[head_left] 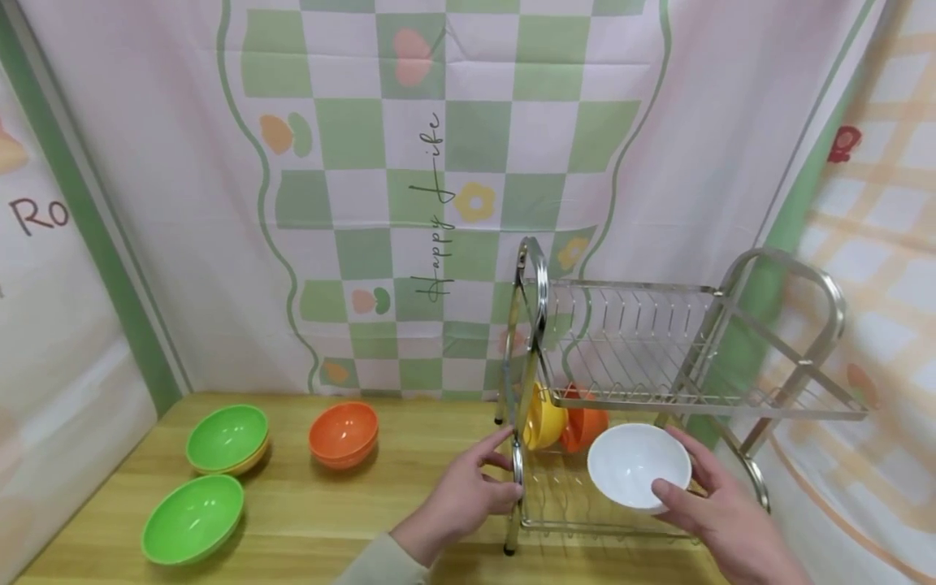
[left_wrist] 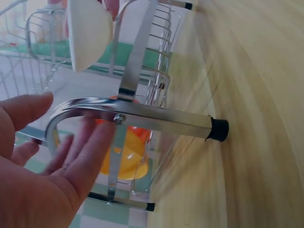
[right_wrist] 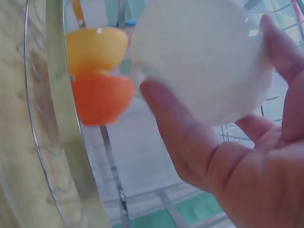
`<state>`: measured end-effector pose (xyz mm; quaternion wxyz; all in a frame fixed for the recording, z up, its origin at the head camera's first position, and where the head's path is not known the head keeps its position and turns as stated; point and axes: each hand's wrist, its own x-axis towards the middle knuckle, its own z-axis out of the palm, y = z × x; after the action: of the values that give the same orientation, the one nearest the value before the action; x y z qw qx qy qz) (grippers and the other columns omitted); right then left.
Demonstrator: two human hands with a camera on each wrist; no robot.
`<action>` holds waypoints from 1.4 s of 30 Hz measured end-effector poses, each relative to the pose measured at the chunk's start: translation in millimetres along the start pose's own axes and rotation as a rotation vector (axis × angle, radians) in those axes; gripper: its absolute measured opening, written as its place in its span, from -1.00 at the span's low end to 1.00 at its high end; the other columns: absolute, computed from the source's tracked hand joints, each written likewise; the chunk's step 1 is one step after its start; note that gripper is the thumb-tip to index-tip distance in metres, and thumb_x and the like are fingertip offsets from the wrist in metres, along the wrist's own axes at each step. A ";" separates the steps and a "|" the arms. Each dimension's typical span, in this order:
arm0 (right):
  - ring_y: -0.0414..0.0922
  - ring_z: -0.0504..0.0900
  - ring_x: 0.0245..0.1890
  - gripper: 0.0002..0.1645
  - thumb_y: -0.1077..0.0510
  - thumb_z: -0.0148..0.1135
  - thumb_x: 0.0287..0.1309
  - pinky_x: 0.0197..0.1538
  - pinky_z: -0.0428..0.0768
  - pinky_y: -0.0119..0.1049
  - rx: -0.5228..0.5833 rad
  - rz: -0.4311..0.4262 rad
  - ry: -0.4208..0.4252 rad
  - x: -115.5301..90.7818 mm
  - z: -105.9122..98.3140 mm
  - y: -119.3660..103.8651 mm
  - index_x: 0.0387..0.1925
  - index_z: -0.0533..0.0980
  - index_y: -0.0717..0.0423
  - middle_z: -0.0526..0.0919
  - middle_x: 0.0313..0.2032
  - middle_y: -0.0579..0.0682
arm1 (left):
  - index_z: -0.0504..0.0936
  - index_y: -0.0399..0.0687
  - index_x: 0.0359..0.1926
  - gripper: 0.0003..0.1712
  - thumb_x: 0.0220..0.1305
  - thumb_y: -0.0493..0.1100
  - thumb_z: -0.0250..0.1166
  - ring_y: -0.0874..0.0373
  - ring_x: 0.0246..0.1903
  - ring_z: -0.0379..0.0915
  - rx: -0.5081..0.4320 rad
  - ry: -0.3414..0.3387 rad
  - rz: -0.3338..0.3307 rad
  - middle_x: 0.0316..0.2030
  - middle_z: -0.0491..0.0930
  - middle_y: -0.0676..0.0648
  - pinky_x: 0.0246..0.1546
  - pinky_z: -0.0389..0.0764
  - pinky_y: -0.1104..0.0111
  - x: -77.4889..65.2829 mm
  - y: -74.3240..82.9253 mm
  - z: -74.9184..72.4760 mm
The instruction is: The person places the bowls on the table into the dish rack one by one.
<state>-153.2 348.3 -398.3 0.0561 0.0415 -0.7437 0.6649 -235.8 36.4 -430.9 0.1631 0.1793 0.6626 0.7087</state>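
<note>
My right hand [head_left: 720, 508] pinches a white bowl [head_left: 636, 463] by its rim, thumb on the near side and fingers behind. The bowl is tilted, its hollow facing the head camera, in front of the lower tier of a metal dish rack [head_left: 629, 406]. In the right wrist view the white bowl [right_wrist: 204, 57] shows its outer side. My left hand [head_left: 468, 491] is at the rack's left side frame; in the left wrist view its nearly straight fingers [left_wrist: 92, 159] reach the curved tube. A yellow bowl [head_left: 547, 418] and an orange bowl [head_left: 585, 422] stand on edge in the lower tier.
On the wooden table [head_left: 351, 512], a green bowl [head_left: 228, 437] sits stacked on a yellowish one at left. Another green bowl [head_left: 193, 520] lies nearer, and orange bowls [head_left: 344, 432] are further right. The rack's upper tier [head_left: 629, 341] overhangs the lower one. A patterned curtain [head_left: 453, 203] hangs behind.
</note>
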 end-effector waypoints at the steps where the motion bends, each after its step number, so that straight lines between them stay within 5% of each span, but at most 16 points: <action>1: -0.15 0.63 -0.11 -0.08 0.41 0.16 0.34 -0.12 0.71 -0.12 -0.031 0.007 0.028 0.8 -1.1 -1.2 0.56 -0.05 0.03 -0.09 0.36 0.60 | 0.31 0.22 0.48 -0.02 0.09 -0.50 0.39 0.02 -0.33 0.61 -0.011 0.004 -0.002 -0.09 0.53 -0.12 -0.29 0.73 0.18 1.9 -1.0 0.7; 5: -0.14 0.62 -0.13 0.05 0.34 0.28 0.28 -0.16 0.72 -0.19 -0.181 0.035 0.089 3.8 -6.2 -8.5 0.56 -0.16 0.21 0.03 0.32 0.60 | 0.33 0.16 0.46 -0.06 0.10 -0.52 0.35 0.01 -0.36 0.60 -0.022 0.024 -0.010 -0.20 0.53 -0.13 -0.34 0.73 0.19 6.7 -1.4 2.5; 8: 0.05 0.60 -0.06 0.12 0.15 0.38 0.25 -0.19 0.71 -0.21 -0.377 0.057 0.129 6.9 -10.1 -16.1 0.57 -0.15 0.18 0.14 0.31 0.55 | 0.34 0.13 0.45 -0.07 0.10 -0.52 0.36 0.01 -0.37 0.59 -0.030 0.019 -0.023 -0.24 0.54 -0.15 -0.35 0.73 0.18 9.1 -1.2 2.2; 14: 0.52 0.33 0.13 0.31 -0.25 0.42 0.11 -0.04 0.46 0.38 -0.758 0.107 0.163 20.6 -14.1 -29.7 0.58 -0.16 0.12 0.13 0.33 0.58 | 0.37 0.17 0.42 -0.11 0.12 -0.51 0.37 0.01 -0.38 0.59 -0.050 -0.008 -0.059 -0.30 0.56 -0.17 -0.37 0.73 0.16 12.4 -2.3 -0.9; 17: 0.57 0.26 0.14 0.31 -0.29 0.44 0.06 -0.02 0.30 0.54 -0.869 0.055 0.143 31.4 -13.7 -31.7 0.54 -0.06 0.27 0.15 0.30 0.59 | 0.39 0.20 0.40 -0.12 0.12 -0.50 0.38 -0.01 -0.39 0.59 -0.047 -0.013 -0.071 -0.31 0.56 -0.18 -0.38 0.73 0.15 13.9 -2.4 -1.9; 24: 0.57 0.24 0.15 0.19 -0.19 0.54 -0.06 0.12 0.23 0.50 -1.131 -0.131 0.087 57.3 -12.9 -28.7 0.36 0.22 0.48 0.27 0.23 0.60 | 0.41 0.18 0.37 -0.14 0.11 -0.52 0.38 0.00 -0.41 0.57 -0.038 -0.013 -0.072 -0.35 0.56 -0.18 -0.40 0.73 0.15 13.2 0.1 -1.3; 31: 0.56 0.45 -0.04 0.28 -0.28 0.49 -0.06 -0.04 0.45 0.42 -1.229 -0.119 0.004 72.2 -14.5 -24.4 0.40 0.14 0.49 0.40 0.11 0.62 | 0.40 0.19 0.37 -0.14 0.11 -0.51 0.37 -0.02 -0.40 0.58 -0.036 -0.016 -0.076 -0.35 0.56 -0.17 -0.40 0.72 0.15 12.6 1.4 -0.1; 42: 0.53 0.44 0.01 0.25 -0.05 0.64 -0.20 0.02 0.44 0.41 -1.153 -0.095 -0.037 94.8 -12.0 -7.6 0.36 0.19 0.50 0.32 0.18 0.61 | 0.41 0.20 0.36 -0.14 0.10 -0.52 0.37 -0.02 -0.44 0.56 0.032 0.009 -0.069 -0.36 0.55 -0.16 -0.46 0.72 0.18 11.8 4.8 2.9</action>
<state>-245.7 360.5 -376.4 0.0863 0.0492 -0.9840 0.1480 -244.8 44.1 -425.4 0.1816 0.1558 0.6802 0.6929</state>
